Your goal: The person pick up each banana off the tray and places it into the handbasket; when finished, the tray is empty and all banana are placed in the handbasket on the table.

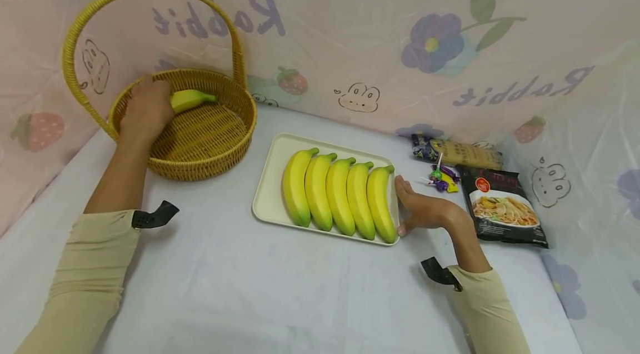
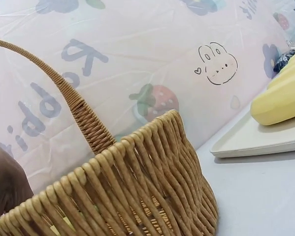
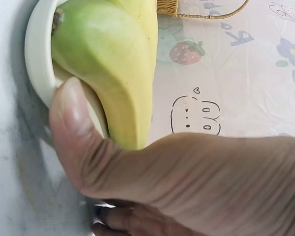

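Nearest us, the left beige sleeve (image 1: 80, 282) leads to our left hand (image 1: 147, 104), inside the wicker basket (image 1: 200, 169) over one end of a banana (image 1: 189, 100); its fingers are hidden, so we cannot tell how far they close on it. Our right hand (image 1: 425, 209) holds nothing, fingers and thumb extended against the edge of the cream tray (image 1: 270, 187), where five bananas (image 1: 341, 198) lie side by side. We should steady the tray without shoving it and hold the basket's banana by its middle.
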`<state>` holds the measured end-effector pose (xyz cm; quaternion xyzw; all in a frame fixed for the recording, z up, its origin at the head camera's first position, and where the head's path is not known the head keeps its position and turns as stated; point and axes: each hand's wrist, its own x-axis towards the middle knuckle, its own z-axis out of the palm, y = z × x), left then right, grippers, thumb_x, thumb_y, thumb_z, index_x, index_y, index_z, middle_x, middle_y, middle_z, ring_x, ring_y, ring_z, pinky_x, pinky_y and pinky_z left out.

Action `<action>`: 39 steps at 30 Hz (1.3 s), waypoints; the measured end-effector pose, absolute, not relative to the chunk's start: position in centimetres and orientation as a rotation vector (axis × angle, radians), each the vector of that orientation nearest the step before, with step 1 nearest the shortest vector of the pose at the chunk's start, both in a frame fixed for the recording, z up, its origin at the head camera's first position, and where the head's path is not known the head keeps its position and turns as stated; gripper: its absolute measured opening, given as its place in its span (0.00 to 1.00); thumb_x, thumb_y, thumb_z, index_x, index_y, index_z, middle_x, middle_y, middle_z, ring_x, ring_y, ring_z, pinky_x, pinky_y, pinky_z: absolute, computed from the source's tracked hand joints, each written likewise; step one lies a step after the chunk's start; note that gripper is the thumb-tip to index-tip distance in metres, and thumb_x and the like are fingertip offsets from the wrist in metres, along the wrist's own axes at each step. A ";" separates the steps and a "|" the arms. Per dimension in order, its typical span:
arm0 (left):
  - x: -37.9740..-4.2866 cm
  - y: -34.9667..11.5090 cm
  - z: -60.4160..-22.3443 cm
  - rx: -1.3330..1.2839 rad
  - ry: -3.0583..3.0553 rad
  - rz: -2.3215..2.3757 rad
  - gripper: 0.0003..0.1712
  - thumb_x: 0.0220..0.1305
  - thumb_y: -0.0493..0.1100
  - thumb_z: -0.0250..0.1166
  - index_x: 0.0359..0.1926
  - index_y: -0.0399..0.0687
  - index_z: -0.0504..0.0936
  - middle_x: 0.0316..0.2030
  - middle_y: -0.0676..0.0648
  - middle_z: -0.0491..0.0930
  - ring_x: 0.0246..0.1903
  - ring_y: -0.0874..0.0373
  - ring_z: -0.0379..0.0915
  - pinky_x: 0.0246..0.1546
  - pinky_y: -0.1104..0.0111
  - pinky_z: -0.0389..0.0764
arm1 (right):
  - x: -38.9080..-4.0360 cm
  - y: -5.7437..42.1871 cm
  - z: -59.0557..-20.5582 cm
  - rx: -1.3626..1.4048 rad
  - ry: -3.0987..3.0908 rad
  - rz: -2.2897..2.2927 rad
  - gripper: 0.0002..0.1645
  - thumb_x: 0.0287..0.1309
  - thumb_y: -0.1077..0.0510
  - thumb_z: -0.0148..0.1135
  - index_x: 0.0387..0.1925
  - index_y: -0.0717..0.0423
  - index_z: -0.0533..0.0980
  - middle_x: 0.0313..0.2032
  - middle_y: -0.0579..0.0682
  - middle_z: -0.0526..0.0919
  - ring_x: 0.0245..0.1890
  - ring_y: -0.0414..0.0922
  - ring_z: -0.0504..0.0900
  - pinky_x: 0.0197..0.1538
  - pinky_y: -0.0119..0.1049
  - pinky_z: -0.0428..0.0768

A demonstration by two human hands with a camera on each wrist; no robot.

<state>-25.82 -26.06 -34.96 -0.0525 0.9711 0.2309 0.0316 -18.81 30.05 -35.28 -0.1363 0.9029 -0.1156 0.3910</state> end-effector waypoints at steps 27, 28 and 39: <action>-25.8 -26.3 -34.5 -0.139 3.015 0.629 0.13 0.66 0.28 0.55 0.49 0.23 0.71 0.50 0.20 0.66 0.48 0.27 0.65 0.42 0.36 0.72 | -18.9 30.2 -35.6 -0.342 2.293 -0.276 0.80 0.58 0.46 0.75 0.80 0.67 0.22 0.80 0.71 0.24 0.82 0.68 0.30 0.81 0.66 0.41; -25.8 -26.4 -34.4 -0.134 3.022 0.620 0.13 0.66 0.28 0.55 0.49 0.22 0.71 0.49 0.20 0.66 0.47 0.28 0.65 0.41 0.37 0.72 | -19.0 30.1 -35.6 -0.345 2.294 -0.274 0.80 0.58 0.46 0.75 0.80 0.67 0.22 0.81 0.71 0.24 0.83 0.68 0.31 0.81 0.66 0.41; -26.0 -25.5 -33.8 -0.045 3.077 0.645 0.15 0.65 0.29 0.57 0.49 0.20 0.74 0.48 0.22 0.69 0.52 0.29 0.63 0.52 0.36 0.70 | -18.7 30.1 -35.3 -0.315 2.287 -0.272 0.79 0.60 0.48 0.75 0.80 0.66 0.21 0.80 0.71 0.23 0.82 0.68 0.30 0.81 0.67 0.40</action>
